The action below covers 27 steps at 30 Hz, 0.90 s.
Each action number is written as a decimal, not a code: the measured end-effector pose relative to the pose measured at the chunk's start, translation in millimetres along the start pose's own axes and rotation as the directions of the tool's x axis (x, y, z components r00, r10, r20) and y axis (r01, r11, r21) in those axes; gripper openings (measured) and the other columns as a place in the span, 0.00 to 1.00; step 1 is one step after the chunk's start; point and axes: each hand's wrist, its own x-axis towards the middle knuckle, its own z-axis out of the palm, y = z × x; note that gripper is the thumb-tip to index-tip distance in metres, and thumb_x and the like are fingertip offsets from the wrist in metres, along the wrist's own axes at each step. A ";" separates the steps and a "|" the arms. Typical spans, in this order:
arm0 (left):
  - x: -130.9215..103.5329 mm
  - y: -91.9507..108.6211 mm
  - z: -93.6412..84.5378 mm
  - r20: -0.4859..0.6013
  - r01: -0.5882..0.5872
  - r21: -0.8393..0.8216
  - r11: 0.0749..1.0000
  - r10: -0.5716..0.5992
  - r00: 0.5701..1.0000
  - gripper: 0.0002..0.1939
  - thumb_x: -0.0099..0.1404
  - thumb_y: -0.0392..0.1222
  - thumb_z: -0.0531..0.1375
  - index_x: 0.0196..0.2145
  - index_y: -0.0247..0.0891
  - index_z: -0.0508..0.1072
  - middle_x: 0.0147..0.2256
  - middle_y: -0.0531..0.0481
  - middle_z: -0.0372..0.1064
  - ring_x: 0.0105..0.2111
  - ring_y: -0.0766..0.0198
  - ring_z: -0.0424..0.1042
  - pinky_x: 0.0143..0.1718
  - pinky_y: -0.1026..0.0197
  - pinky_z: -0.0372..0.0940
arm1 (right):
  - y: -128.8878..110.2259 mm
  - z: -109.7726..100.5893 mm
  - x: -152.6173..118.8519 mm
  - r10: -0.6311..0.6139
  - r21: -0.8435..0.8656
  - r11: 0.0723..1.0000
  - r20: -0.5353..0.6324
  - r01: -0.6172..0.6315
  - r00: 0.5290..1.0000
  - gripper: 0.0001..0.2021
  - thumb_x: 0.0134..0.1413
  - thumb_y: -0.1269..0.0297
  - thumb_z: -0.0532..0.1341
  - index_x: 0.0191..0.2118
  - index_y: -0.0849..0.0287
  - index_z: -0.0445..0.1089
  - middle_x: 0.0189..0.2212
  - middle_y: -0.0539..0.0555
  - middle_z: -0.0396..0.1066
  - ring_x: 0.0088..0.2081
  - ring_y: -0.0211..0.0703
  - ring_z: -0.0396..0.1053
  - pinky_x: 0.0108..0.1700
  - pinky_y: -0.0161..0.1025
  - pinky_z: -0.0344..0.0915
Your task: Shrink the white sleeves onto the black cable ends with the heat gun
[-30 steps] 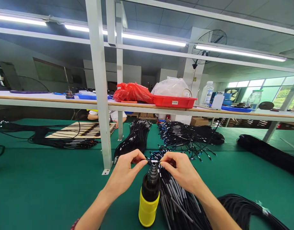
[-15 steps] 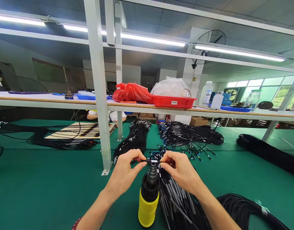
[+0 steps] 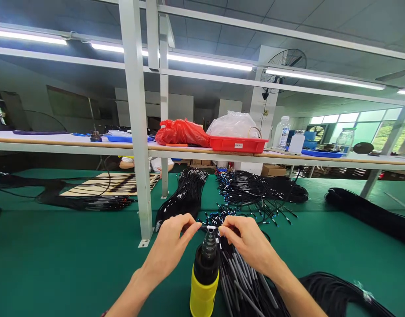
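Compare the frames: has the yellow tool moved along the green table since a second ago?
No. The yellow tool stands just right of the white post's foot, as before; only the camera tilted. Both hands keep pinching above its tip.

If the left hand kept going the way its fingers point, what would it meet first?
The left hand points right, at the wire end over the tool's nozzle; just beyond are the right hand's fingertips. Depth looks shared, though uncertain.

Red tray, red bag, bottles on shelf.
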 end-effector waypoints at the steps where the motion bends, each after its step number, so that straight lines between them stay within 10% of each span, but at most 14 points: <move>1: -0.1 0.3 -0.1 -0.001 0.007 -0.033 0.999 -0.007 1.000 0.18 0.70 0.52 0.51 0.27 0.40 0.66 0.27 0.54 0.68 0.29 0.62 0.64 0.31 0.62 0.56 | -0.1 0.1 0.1 -0.003 0.009 1.000 -0.019 0.004 1.000 0.12 0.61 0.67 0.56 0.25 0.59 0.68 0.21 0.47 0.67 0.24 0.37 0.61 0.27 0.33 0.52; 27: -0.6 -1.6 -4.8 0.042 0.037 -0.090 0.995 -0.033 0.999 0.16 0.70 0.53 0.50 0.31 0.41 0.67 0.30 0.53 0.68 0.32 0.61 0.64 0.33 0.62 0.58 | 5.5 4.7 0.8 0.000 0.084 0.996 -0.040 0.003 0.999 0.09 0.58 0.68 0.57 0.28 0.59 0.71 0.24 0.48 0.69 0.27 0.39 0.64 0.30 0.33 0.55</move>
